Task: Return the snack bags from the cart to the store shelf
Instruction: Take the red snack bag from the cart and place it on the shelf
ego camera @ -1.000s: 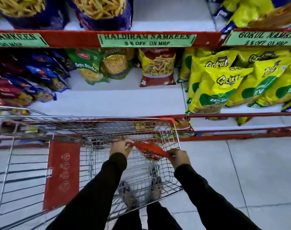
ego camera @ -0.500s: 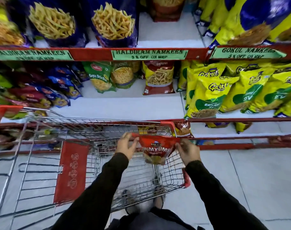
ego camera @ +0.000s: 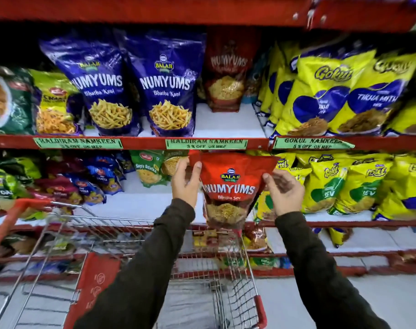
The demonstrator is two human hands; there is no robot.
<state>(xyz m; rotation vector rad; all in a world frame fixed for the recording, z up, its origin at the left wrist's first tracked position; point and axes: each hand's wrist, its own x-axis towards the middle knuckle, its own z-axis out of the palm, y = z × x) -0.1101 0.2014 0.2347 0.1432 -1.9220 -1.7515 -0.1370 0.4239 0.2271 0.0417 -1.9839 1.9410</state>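
Note:
I hold a red Numyums snack bag (ego camera: 228, 186) upright in front of the shelves, above the wire cart (ego camera: 154, 269). My left hand (ego camera: 185, 184) grips its upper left edge and my right hand (ego camera: 283, 191) pinches its upper right side. The bag's top reaches the red shelf edge (ego camera: 145, 142) with the green price labels. On the shelf above stands a matching dark red Numyums bag (ego camera: 228, 74), with bare white shelf space in front of it. I see no other bags in the cart basket.
Two blue Numyums bags (ego camera: 169, 84) stand left of the gap on the upper shelf; yellow Gokul bags (ego camera: 340, 91) fill the right side. The middle shelf holds mixed small bags (ego camera: 147, 167) at the left and yellow sev bags (ego camera: 358, 184) at the right. Grey floor lies below.
Both hands lifted the red bag out of the cart and up to shelf height. My view tilted upward, bringing the upper shelf into sight.

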